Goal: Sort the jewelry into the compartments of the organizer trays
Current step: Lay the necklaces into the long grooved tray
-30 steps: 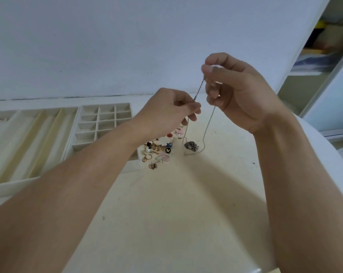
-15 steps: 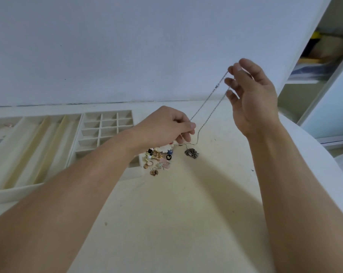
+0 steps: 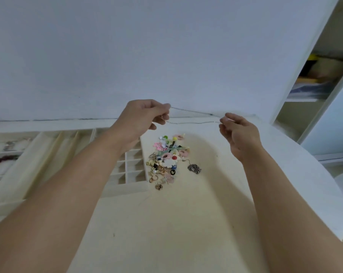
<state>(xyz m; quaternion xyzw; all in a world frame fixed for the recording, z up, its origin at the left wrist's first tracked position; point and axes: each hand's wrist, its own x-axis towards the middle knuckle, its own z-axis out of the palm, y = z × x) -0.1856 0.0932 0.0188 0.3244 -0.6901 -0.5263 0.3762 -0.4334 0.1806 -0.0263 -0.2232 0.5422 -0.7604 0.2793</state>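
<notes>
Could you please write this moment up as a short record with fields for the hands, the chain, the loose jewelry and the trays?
left hand: pinches one end of the chain
right hand: pinches the other end
chain: thin, silver, doubled, stretched level between the hands above the table
jewelry pile: loose on the table, beside the grid tray
pendant: dark, right of the pile
grid tray: visible cells empty

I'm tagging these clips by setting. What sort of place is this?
Probably a room in a home, at a plain wall. A round white table holds a pile of small jewelry beside cream organizer trays, and an open shelf with stacked household things stands at the right.
</notes>
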